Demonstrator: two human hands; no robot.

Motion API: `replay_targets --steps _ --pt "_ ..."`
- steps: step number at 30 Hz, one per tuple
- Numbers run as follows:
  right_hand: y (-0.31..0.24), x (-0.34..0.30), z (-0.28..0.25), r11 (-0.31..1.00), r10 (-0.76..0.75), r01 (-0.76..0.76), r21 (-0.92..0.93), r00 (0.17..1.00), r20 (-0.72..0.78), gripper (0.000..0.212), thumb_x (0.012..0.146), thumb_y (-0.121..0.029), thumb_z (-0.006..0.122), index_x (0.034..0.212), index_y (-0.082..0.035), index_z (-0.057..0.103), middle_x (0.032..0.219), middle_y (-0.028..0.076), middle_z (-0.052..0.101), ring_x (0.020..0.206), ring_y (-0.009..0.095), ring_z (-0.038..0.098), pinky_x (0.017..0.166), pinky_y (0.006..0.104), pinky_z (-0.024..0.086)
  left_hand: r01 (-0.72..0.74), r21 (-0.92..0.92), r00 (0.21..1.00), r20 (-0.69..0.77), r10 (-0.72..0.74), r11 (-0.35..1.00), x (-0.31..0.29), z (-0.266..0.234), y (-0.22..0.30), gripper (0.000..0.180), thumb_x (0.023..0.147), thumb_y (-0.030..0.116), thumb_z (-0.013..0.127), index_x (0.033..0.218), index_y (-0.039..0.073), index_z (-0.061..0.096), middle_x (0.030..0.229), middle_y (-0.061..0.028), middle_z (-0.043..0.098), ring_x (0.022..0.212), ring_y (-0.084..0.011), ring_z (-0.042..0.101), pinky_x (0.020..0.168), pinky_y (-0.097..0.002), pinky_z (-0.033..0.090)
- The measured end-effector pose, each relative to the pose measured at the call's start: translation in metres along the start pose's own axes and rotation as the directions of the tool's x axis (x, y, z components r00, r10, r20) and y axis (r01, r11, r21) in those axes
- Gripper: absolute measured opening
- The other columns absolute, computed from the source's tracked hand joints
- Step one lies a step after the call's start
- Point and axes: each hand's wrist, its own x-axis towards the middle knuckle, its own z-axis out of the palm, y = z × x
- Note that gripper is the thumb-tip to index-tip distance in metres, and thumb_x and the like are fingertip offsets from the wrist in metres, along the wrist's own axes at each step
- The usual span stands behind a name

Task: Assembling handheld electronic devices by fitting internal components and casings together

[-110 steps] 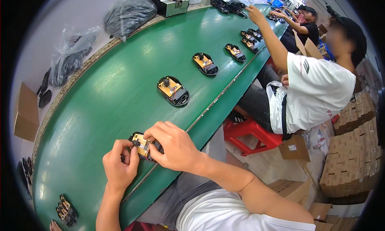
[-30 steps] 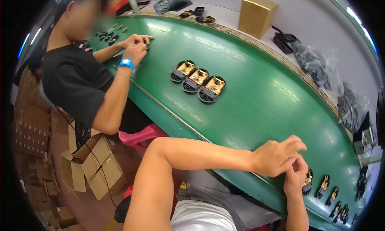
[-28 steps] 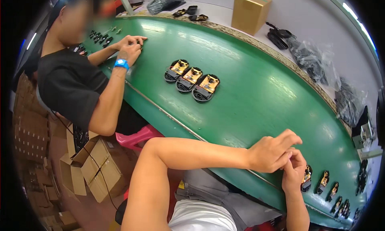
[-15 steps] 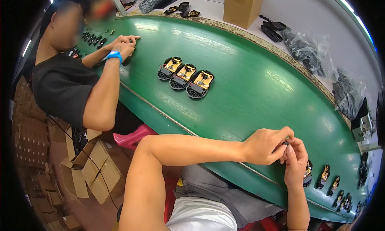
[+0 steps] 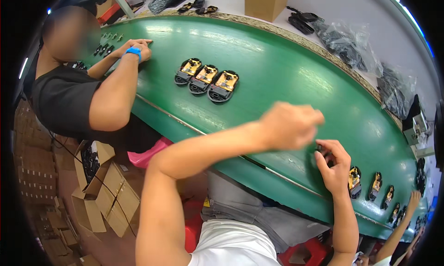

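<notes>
My left hand [image 5: 291, 126] is lifted over the green belt [image 5: 277, 72], to the left of my right hand and apart from it. Motion smears its fingers, so what they hold, if anything, cannot be made out. My right hand [image 5: 336, 163] is closed, with a small dark piece [image 5: 319, 148] between thumb and index finger. Just right of this hand lies an oval black housing [image 5: 354, 185] with a yellow circuit board in it. Three similar open housings [image 5: 202, 79] stand side by side farther left.
More housings [image 5: 375, 186] line the belt at the right, where another person's arm [image 5: 409, 206] reaches in. At the left, a co-worker's hands [image 5: 138, 51] rest on the belt. A cardboard box [image 5: 264, 2] and plastic bags [image 5: 342, 44] lie along the far ledge. Open cartons [image 5: 111, 196] stand below left.
My left hand has come away from my right hand, moving up and left. The small dark piece stays in my right hand. An arm has come into view at the far right.
</notes>
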Motion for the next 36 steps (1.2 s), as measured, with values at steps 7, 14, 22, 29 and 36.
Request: replay_targets --steps 7,14,22,29,36 --pt "0.003 -0.002 -0.005 0.994 0.087 -0.087 0.065 0.996 -0.005 0.025 0.081 -0.003 0.073 0.106 -0.001 0.072 0.092 0.006 0.069 0.072 0.010 0.061 0.058 0.0224 0.045 0.268 0.584 0.814 0.288 -0.504 0.766 -0.013 -0.150 -0.064 0.089 0.060 0.049 0.091 0.137 0.016 0.061 0.117 -0.0122 0.067 0.109 -0.0326 0.065 0.093 -0.0445 0.053" --pt "0.005 -0.006 -0.009 0.997 0.071 -0.071 -0.002 0.997 0.020 0.025 0.081 -0.011 0.075 0.105 -0.005 0.073 0.084 0.005 0.069 0.071 0.011 0.061 0.059 0.0248 0.044 0.202 0.674 0.728 0.382 -0.569 0.711 -0.019 -0.151 -0.077 0.099 0.052 0.053 0.092 0.137 0.011 0.061 0.147 -0.0053 0.055 0.123 -0.0348 0.060 0.102 -0.0448 0.050" --pt "0.013 -0.003 -0.011 0.997 0.011 -0.010 0.083 1.000 -0.009 0.028 0.081 -0.007 0.076 0.109 -0.004 0.074 0.099 0.007 0.070 0.074 0.011 0.063 0.062 0.0236 0.050 0.181 0.585 0.809 0.369 -0.458 0.790 -0.014 -0.121 -0.071 0.079 0.062 0.049 0.089 0.121 0.002 0.069 0.136 -0.0092 0.064 0.119 -0.0323 0.063 0.100 -0.0427 0.051" --pt "0.015 -0.002 -0.009 0.982 0.040 -0.036 0.185 0.999 -0.019 0.029 0.083 -0.007 0.075 0.111 -0.004 0.068 0.096 0.005 0.069 0.075 0.010 0.062 0.060 0.0242 0.049 0.248 0.490 0.809 0.370 -0.457 0.836 -0.029 -0.111 -0.034 0.109 0.058 0.051 0.092 0.145 0.001 0.050 0.142 -0.0204 0.057 0.131 -0.0397 0.053 0.111 -0.0460 0.041" --pt "0.019 -0.005 -0.011 0.940 0.097 -0.107 0.325 0.994 0.047 0.027 0.087 -0.008 0.074 0.112 -0.001 0.067 0.097 0.006 0.069 0.077 0.010 0.064 0.066 0.0237 0.052 0.200 0.458 0.793 0.444 -0.417 0.866 -0.035 -0.117 -0.050 0.109 0.054 0.044 0.094 0.146 0.006 0.050 0.141 -0.0198 0.056 0.129 -0.0396 0.053 0.108 -0.0457 0.043"
